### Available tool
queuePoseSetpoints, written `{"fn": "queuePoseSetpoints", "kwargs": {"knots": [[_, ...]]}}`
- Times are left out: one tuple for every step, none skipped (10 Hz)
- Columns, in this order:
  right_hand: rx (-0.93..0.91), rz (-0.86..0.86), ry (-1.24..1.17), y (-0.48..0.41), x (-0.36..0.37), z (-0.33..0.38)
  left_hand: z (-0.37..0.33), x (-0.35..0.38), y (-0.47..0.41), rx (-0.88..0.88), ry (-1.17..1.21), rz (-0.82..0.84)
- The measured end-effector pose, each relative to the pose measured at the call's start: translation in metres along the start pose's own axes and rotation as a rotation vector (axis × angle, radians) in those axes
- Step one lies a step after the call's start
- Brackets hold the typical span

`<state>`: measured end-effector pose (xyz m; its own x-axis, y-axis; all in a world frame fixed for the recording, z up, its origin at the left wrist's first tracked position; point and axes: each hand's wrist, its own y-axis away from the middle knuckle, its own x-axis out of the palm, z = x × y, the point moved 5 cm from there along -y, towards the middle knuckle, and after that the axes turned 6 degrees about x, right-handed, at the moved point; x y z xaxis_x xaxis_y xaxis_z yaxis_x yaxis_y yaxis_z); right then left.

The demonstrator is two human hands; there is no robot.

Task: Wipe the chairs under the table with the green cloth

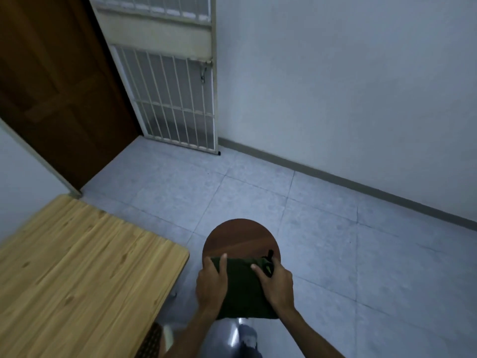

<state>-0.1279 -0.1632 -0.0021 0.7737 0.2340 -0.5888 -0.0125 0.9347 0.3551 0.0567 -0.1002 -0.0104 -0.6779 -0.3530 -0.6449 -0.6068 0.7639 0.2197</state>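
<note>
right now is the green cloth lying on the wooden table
No, the green cloth lies on the round brown stool, which stands on the floor beside the wooden table.

One round stool (240,239) at six o'clock, one green cloth (242,288), two hands: left hand (211,282), right hand (277,282). One wooden table (77,267) at eight o'clock, one brown door (51,86) at ten, one barred gate (170,99) at twelve.

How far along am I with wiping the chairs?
Done: one chair stands out on the floor beside the table. In hand: the left hand presses and the right hand grips the cloth on the seat's near half. Left: the far half is bare, wiped or not I cannot tell; other chairs are not clearly in view.
</note>
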Motion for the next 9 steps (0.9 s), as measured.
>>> {"fn": "queuePoseSetpoints", "kwargs": {"knots": [[0.071, 0.132, -0.013, -0.049, 0.013, -0.014, 0.015, 0.031, -0.031, -0.104, -0.010, 0.014], [0.077, 0.279, 0.011, -0.094, 0.028, -0.028, 0.029, 0.063, -0.061, -0.157, 0.062, 0.106], [0.069, 0.380, 0.077, -0.122, 0.039, -0.039, 0.037, 0.080, -0.078, -0.100, 0.155, 0.179], [0.027, 0.377, 0.133, -0.143, 0.048, -0.042, 0.046, 0.090, -0.088, -0.077, 0.157, 0.257], [-0.057, 0.382, 0.270, -0.150, 0.055, -0.042, 0.051, 0.098, -0.088, -0.036, 0.081, 0.330], [-0.128, 0.395, 0.485, -0.148, 0.061, -0.043, 0.050, 0.097, -0.081, 0.042, -0.050, 0.329], [-0.170, 0.336, 0.616, -0.137, 0.059, -0.026, 0.045, 0.079, -0.070, 0.044, -0.057, 0.298], [-0.289, 0.378, 0.607, -0.116, 0.064, 0.018, 0.037, 0.038, -0.056, 0.044, 0.021, 0.197], [-0.471, 0.473, 0.474, -0.081, 0.083, 0.086, 0.032, -0.026, -0.038, 0.065, 0.050, 0.030]]}}
